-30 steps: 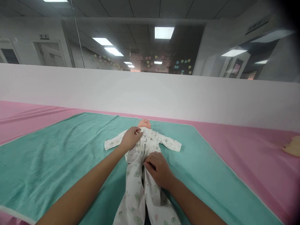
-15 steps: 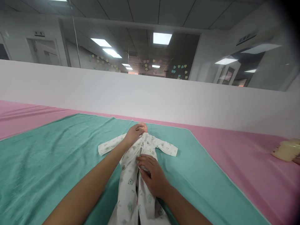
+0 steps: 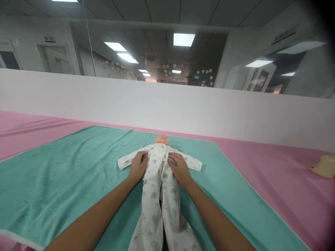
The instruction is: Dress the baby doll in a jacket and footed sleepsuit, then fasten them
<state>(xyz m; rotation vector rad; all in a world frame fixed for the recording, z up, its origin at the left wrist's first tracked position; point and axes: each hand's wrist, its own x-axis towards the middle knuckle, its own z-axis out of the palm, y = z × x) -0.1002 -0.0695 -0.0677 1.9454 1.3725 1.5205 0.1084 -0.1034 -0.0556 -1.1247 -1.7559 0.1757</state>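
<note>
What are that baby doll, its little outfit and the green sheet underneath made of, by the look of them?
Doll: probably plastic or vinyl; the head looks smooth and peach-coloured.
Outfit: soft printed fabric, likely cotton; it wrinkles and lies limp.
Green sheet: matte cloth, perhaps towelling; soft folds, pale hemmed edge.

Across the middle of the frame, a plain white partition [image 3: 235, 115]. Above it, glass panes [image 3: 83, 42], grey ceiling tiles and lit ceiling panels [image 3: 184, 39]. Pastel paper hearts [image 3: 202, 75] on a far wall, upper centre. A pale door [image 3: 51, 61] at upper left. Below, a pink sheet [image 3: 282, 181] under a teal cloth [image 3: 65, 174].
</note>
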